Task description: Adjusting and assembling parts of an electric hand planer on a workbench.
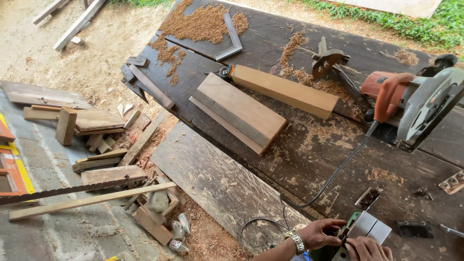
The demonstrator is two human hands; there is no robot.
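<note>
Head view, surroundings: circular saw upper right, its black cord trailing toward the hands; two wood blocks mid-bench.
Green power tool: bottom edge of workbench.
Left hand: wristwatch, fingers curled onto tool.
Right hand: pressed against tool; grip unclear.

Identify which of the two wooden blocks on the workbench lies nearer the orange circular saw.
The narrow, lighter-coloured block; its right end almost reaches the saw, while the wider block lies left of it.

Both hands, left hand and right hand, grip a green-and-grey power tool just below the orange circular saw on the dark wooden workbench.
</note>
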